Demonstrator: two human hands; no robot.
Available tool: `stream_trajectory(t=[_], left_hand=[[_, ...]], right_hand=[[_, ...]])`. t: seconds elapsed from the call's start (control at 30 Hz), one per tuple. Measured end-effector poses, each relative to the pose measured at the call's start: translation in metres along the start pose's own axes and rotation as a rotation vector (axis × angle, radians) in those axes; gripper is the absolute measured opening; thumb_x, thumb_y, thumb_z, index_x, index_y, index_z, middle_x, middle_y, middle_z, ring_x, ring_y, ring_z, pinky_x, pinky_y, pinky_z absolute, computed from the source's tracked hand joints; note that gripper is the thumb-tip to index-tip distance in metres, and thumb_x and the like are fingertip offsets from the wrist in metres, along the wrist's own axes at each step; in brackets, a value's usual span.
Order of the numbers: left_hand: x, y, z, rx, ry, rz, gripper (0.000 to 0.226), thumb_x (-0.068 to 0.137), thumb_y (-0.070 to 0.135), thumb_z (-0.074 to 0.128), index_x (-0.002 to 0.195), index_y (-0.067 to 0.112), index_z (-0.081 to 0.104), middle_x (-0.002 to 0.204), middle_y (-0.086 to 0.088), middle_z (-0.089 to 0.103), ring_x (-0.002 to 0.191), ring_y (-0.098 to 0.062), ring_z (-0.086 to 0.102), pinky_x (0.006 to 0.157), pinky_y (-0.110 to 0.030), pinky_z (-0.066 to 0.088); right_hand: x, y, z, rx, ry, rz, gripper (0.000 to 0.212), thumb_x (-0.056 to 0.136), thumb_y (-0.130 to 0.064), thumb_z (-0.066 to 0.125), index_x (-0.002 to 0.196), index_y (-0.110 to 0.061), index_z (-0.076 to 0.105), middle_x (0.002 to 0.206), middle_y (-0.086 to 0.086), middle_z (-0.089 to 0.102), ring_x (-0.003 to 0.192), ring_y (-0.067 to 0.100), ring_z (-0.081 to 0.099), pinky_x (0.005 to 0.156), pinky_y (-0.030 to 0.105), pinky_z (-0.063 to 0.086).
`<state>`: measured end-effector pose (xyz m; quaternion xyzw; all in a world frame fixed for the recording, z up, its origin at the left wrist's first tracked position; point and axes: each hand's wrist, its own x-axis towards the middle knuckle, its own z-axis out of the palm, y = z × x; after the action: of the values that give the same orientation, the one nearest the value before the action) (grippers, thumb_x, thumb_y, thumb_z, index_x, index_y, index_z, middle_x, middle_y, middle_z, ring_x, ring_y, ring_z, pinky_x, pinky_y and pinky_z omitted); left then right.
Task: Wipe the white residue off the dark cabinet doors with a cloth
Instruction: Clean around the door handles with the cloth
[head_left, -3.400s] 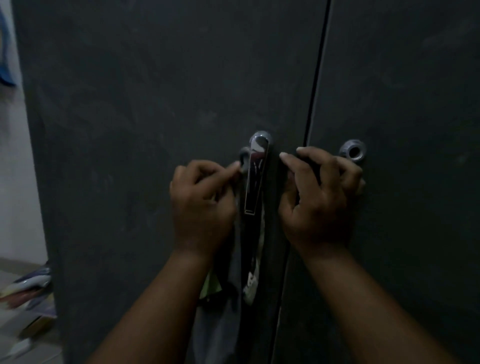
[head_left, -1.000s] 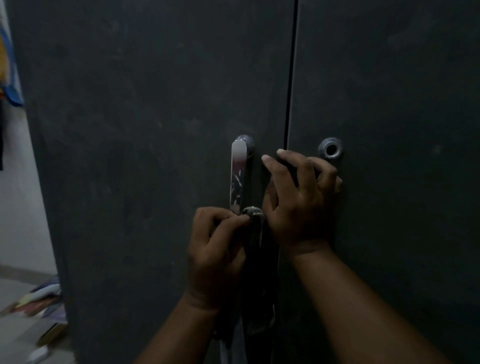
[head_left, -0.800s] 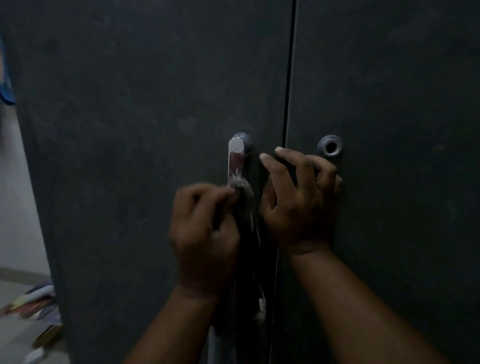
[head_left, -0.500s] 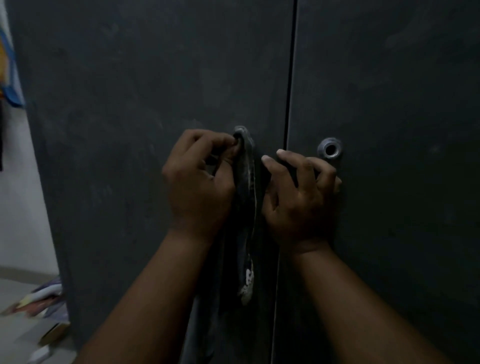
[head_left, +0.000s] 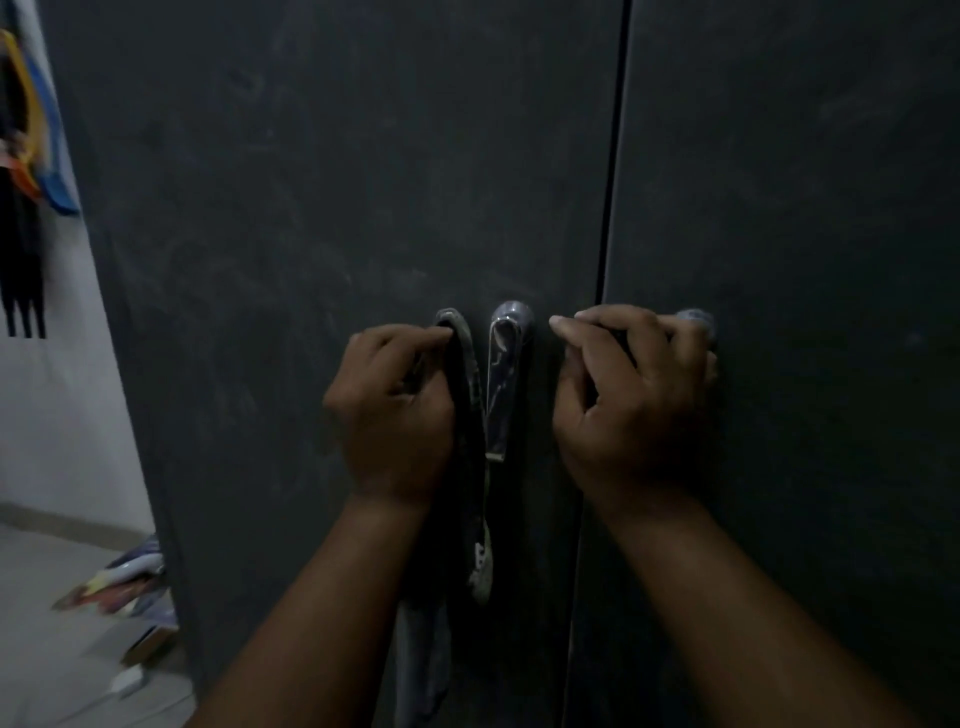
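Left grip (head_left: 395, 410) clamps cloth (head_left: 470, 467) beside handle (head_left: 504, 384); right grip (head_left: 631, 400) curled, contents unclear.

The frame is dim and underexposed. The dark cabinet doors (head_left: 311, 208) render nearly black, with faint pale smears showing on the left door. The brightest area is the white wall (head_left: 57, 415) and floor along the left edge, indicating light from that side. The chrome handle (head_left: 506, 379) carries a small specular reflection. Both forearms fall into shadow toward the bottom edge. Objects on the floor at lower left are soft and blurred. Wide-angle distortion tilts the cabinet's left edge.
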<state>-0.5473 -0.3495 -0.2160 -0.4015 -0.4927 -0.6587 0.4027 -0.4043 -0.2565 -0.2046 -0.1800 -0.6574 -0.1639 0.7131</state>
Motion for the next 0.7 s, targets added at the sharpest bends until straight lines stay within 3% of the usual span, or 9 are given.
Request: stream_trajectory(t=[0.1,0.17,0.33,0.47,0.57,0.7], left_hand=[[0.012,0.011,0.01,0.048,0.009,0.038,0.015,0.086,-0.004,0.079,0.094,0.008,0.082,0.09,-0.004,0.069,0.079,-0.023,0.066,0.072,-0.018,0.048],[0.01,0.015,0.012,0.085,-0.015,0.079,0.014,0.09,-0.004,0.077,0.1,0.004,0.082,0.095,-0.007,0.068,0.082,-0.027,0.066,0.074,-0.025,0.052],[0.001,0.01,0.012,0.134,-0.064,0.165,0.017,0.097,0.012,0.072,0.109,0.002,0.079,0.11,-0.004,0.061,0.091,-0.028,0.066,0.081,-0.028,0.055],[0.022,0.014,0.021,0.198,-0.018,0.162,0.014,0.095,0.002,0.074,0.107,0.002,0.08,0.1,-0.016,0.066,0.088,-0.026,0.066,0.079,-0.027,0.053],[0.033,0.025,0.028,0.198,0.023,0.153,0.014,0.095,-0.003,0.072,0.106,0.0,0.08,0.099,-0.018,0.067,0.089,-0.019,0.065,0.082,-0.021,0.049],[0.028,0.029,0.03,0.169,0.045,0.146,0.017,0.093,-0.008,0.07,0.106,-0.002,0.079,0.101,-0.017,0.069,0.091,-0.02,0.067,0.082,-0.025,0.053]], right_hand=[[0.02,-0.002,-0.001,-0.018,-0.015,-0.05,0.016,0.093,-0.01,0.07,0.099,-0.02,0.081,0.104,-0.002,0.074,0.098,0.028,0.058,0.082,0.043,0.043],[0.032,-0.003,-0.002,-0.039,-0.033,-0.062,0.015,0.093,-0.011,0.071,0.095,-0.021,0.081,0.102,-0.003,0.074,0.095,0.03,0.061,0.084,0.036,0.035],[0.055,0.008,-0.002,-0.013,-0.093,-0.129,0.015,0.094,-0.016,0.067,0.092,-0.024,0.079,0.099,-0.004,0.072,0.091,0.027,0.058,0.084,0.035,0.029],[0.056,0.009,-0.006,0.03,-0.226,-0.135,0.02,0.094,-0.012,0.061,0.101,-0.022,0.076,0.105,0.002,0.068,0.093,0.031,0.058,0.08,0.038,0.033],[0.058,0.013,-0.013,0.059,-0.349,-0.161,0.023,0.096,-0.015,0.058,0.113,-0.021,0.073,0.115,0.004,0.065,0.1,0.032,0.055,0.08,0.043,0.037],[0.059,0.021,-0.017,0.076,-0.416,-0.186,0.029,0.097,-0.017,0.058,0.123,-0.021,0.071,0.12,0.002,0.063,0.105,0.029,0.052,0.084,0.041,0.037]])
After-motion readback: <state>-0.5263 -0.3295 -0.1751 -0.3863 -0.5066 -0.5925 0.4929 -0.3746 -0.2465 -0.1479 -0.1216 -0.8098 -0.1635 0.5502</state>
